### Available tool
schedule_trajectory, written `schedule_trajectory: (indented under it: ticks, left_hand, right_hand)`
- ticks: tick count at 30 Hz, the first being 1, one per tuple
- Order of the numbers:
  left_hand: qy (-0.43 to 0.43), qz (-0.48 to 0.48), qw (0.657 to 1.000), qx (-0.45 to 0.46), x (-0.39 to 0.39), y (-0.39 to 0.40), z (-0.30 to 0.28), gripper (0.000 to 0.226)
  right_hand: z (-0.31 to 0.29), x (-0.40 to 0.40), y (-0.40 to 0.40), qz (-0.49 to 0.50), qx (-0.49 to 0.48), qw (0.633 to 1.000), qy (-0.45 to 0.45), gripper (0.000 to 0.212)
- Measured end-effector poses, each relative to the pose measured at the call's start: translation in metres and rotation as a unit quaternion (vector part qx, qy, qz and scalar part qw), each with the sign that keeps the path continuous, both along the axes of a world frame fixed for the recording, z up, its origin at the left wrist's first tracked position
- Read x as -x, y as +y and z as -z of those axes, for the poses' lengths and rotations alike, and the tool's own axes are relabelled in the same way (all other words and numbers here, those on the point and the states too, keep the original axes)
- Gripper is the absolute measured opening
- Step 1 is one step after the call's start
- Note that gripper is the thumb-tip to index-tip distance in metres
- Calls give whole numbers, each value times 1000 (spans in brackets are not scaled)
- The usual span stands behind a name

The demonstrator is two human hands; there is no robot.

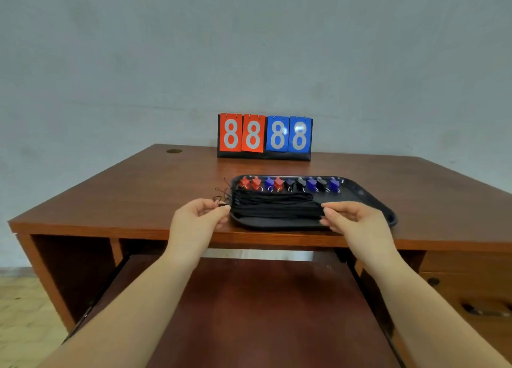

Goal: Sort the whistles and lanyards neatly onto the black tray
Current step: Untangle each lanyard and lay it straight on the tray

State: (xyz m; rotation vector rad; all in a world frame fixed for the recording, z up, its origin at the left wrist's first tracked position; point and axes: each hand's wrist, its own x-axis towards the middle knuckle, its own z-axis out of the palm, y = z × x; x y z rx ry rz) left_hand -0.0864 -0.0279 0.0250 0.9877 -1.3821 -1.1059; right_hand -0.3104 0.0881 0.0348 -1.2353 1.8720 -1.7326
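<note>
Both hands pinch lanyards – spanning tray's near edge

Black tray on brown bench, whistles lined along far edge. Left hand and right hand pinching opposite ends of bundled lanyards.

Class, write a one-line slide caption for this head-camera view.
Both hands, left and right, pinch the ends of black lanyards on the black tray, below a whistle row.
</note>
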Motion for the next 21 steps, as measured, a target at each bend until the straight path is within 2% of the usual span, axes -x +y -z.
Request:
schedule_trajectory:
  ticks: [5,9,11,14,21]
  left_hand:
    - [-175,-27,984,37,15,-20,-4,11]
    - [-288,-8,957,33,28,-34,-4,14]
    - [-328,0,944,24,32,-39,-4,14]
    - [-350,17,937,-2,35,-45,-7,15]
    - [-351,33,935,-29,37,-46,-10,14]
  right_hand:
    - [-14,23,-24,33,-113,985,129,10]
    - [-8,36,-42,35,-202,965,162,1]
    - [-7,41,-49,31,-237,957,166,10]
    - [-9,44,-55,32,-271,945,180,17]
    - [-15,40,-55,27,-304,931,200,20]
